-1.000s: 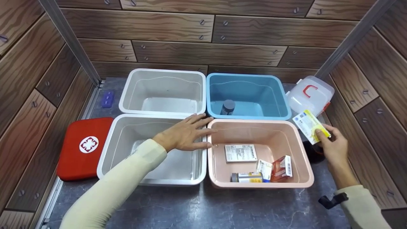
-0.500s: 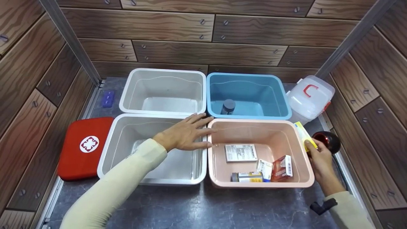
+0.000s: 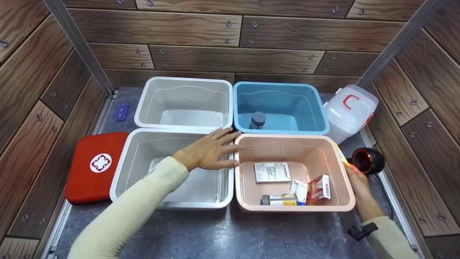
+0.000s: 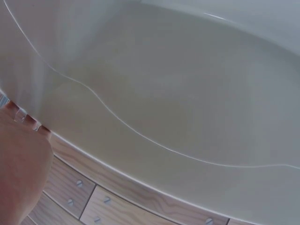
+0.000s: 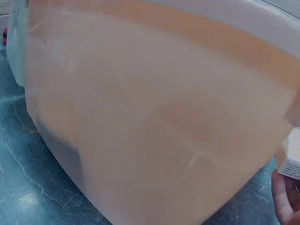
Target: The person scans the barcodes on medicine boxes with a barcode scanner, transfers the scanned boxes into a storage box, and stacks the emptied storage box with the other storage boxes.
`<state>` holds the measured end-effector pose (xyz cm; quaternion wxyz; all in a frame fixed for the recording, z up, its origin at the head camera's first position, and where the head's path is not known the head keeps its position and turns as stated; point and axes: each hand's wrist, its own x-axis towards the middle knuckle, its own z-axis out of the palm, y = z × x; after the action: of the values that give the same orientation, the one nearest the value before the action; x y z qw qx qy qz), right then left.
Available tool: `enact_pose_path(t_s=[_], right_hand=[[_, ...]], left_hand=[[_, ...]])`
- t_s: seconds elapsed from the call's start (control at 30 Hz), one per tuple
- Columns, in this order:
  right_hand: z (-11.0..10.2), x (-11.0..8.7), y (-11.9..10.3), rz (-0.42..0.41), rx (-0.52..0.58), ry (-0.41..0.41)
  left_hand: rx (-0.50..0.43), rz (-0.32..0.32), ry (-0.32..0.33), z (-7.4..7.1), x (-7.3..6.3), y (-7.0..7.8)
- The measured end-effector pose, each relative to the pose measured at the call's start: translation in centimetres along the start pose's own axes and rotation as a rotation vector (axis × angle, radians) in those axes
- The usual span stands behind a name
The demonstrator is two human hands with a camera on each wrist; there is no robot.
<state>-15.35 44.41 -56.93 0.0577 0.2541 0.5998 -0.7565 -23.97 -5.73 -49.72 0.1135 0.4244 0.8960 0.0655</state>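
Note:
My left hand lies palm down with spread, straight fingers over the rims where the front grey bin meets the pink bin. My right hand is just outside the pink bin's right wall and grips a yellow and white medicine box. In the head view only a narrow yellow edge of that box shows, with red light on it. A black scanner with a red glow stands beside the box. Inside the pink bin lie a white box, a red box, a small white box and a bottle.
Behind stand a second grey bin and a blue bin holding a dark-capped bottle. A clear case with a red handle is at right. At left are a red first-aid case and a purple pill box. Wood-patterned walls surround the table.
My right hand has carried the medicine box left and down beside the pink bin, turning it edge-on. The scanner has come into view and its red light falls on the box. My left hand stays put.

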Motion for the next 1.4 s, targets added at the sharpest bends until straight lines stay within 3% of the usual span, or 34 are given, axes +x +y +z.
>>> enact_pose_path(t_s=[0.17, 0.3, 0.43, 0.73, 0.93, 1.17, 1.4], right_hand=[[0.5, 0.4, -0.1, -0.056, -0.075, 0.118], [1.6, 0.4, -1.9, -0.134, -0.149, 0.229], [2.8, 0.4, -4.6, -0.211, -0.096, 0.242], [4.6, 0.2, -10.6, -0.351, -0.118, 0.285], [7.7, 1.4, -13.5, -0.421, -0.104, 0.216], [14.0, 3.1, -15.2, -0.515, -0.408, 0.125], [21.5, 4.9, -16.9, -0.570, -0.477, -0.013]], left_hand=[[0.010, 0.005, 0.005, 0.1, 0.0, -0.1], [0.014, 0.006, 0.000, 0.0, 0.0, -0.2], [0.009, 0.002, -0.003, 0.0, -0.1, -0.2], [-0.004, 0.028, 0.008, 0.0, 0.0, -0.2], [0.000, 0.012, 0.004, 0.0, 0.0, -0.2], [-0.012, 0.003, 0.002, 0.0, 0.0, -0.1], [-0.004, -0.008, -0.006, 0.0, 0.1, -0.1]])
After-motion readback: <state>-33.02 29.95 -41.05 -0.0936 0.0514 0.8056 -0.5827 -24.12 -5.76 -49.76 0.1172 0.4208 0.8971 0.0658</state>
